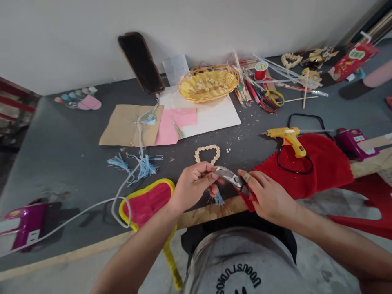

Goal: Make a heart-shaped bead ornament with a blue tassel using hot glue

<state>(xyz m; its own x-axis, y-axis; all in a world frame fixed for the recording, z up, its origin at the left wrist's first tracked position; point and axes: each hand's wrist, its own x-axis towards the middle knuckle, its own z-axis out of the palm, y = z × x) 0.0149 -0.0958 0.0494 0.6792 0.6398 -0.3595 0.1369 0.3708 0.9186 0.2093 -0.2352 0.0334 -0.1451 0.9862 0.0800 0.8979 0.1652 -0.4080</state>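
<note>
My left hand (193,183) is closed in a pinch over a small blue tassel (218,199) that hangs below its fingers at the table's front edge. My right hand (266,195) is wrapped round the red handles of metal scissors (230,177), whose blades point left toward the left fingers. Just beyond the hands lies a heart-shaped ring of pale beads (208,152). A red fan with yellow trim (149,203) lies left of my left hand.
A yellow glue gun (289,138) rests on red cloth (324,167) to the right. Blue tassels (141,164), a white cable (92,208), brown and pink paper (143,124), a woven basket (208,83), sticks, and purple boxes (23,226) lie around.
</note>
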